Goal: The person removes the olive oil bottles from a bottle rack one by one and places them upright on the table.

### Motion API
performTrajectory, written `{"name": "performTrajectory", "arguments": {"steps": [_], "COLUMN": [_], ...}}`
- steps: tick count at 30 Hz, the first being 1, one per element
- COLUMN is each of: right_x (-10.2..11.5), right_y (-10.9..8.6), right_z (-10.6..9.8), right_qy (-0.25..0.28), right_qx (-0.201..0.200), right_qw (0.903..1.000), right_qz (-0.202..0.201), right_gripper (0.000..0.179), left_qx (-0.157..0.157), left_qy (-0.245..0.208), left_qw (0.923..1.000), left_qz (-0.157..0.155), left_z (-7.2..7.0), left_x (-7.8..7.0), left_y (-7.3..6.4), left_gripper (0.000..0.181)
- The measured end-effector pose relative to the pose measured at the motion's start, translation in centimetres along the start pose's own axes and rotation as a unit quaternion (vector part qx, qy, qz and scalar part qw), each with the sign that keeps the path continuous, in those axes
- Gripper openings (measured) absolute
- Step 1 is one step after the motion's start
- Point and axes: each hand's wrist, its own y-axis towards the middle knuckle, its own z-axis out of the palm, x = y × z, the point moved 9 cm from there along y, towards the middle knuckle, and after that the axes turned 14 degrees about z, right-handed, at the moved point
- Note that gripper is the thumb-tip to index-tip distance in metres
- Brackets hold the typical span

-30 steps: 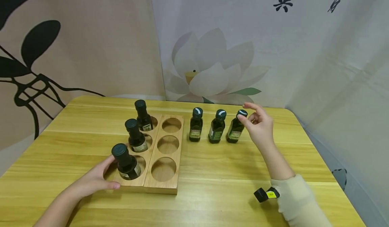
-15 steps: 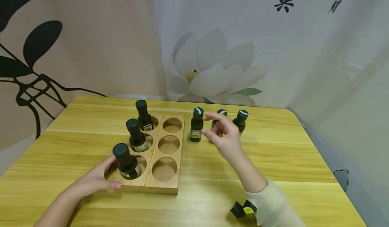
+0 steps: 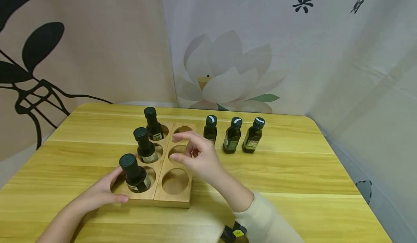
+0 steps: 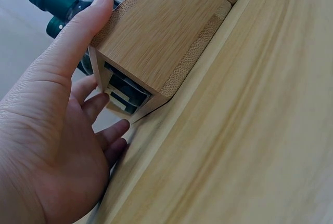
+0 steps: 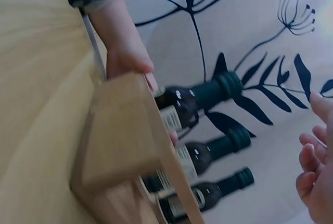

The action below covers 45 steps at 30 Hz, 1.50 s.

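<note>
My left hand point(image 3: 97, 192) holds the left front corner of a wooden bottle rack point(image 3: 172, 202), thumb on its front face and fingers round the left side. Three dark bottles with green caps, the front one point(image 3: 138, 181), the middle one point(image 3: 147, 152) and the back one point(image 3: 154, 128), stand in the rack's left row of round holes. My right hand point(image 3: 203, 158) hovers over the right row, thumb and index finger spread apart with nothing between them. It overlaps the far and middle holes in the head view. In the right wrist view, the right hand point(image 5: 317, 167) shows at the edge.
Three more dark bottles, a left one point(image 3: 210, 125), a middle one point(image 3: 232, 140) and a right one point(image 3: 252, 139), stand right of the rack with white marks on their caps. A printed curtain point(image 3: 228, 47) hangs behind the wooden table point(image 3: 277, 174).
My right hand has swept left from the rightmost loose bottle, past the other two, to above the rack's right row. The left hand and all the bottles have stayed in place.
</note>
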Motion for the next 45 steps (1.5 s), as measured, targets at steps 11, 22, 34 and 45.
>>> {"name": "performTrajectory", "arguments": {"steps": [11,22,34,45], "right_x": [-0.4,-2.7,-3.4,-2.5], "right_y": [0.9,1.4,1.3,1.2], "right_z": [6.0,9.7,11.0,10.7], "right_qy": [0.01,-0.032,-0.023,-0.024], "right_qx": [0.058,0.066,0.053,0.036], "right_qw": [0.9977,0.9916,0.9893,0.9931], "right_qz": [0.034,0.106,0.134,0.109], "right_gripper": [0.041,0.043,0.037,0.033], "left_qx": [0.007,0.011,0.012,0.008], "left_qy": [0.006,-0.028,-0.04,-0.037], "left_qw": [1.0,0.9995,0.9991,0.9993], "left_qz": [-0.002,0.002,0.002,0.001], "left_z": [0.0,0.2,0.2,0.2], "left_x": [-0.1,0.2,0.1,0.2], "left_y": [0.0,-0.1,-0.1,0.0], "left_gripper": [0.092,0.093,0.093,0.094]}}
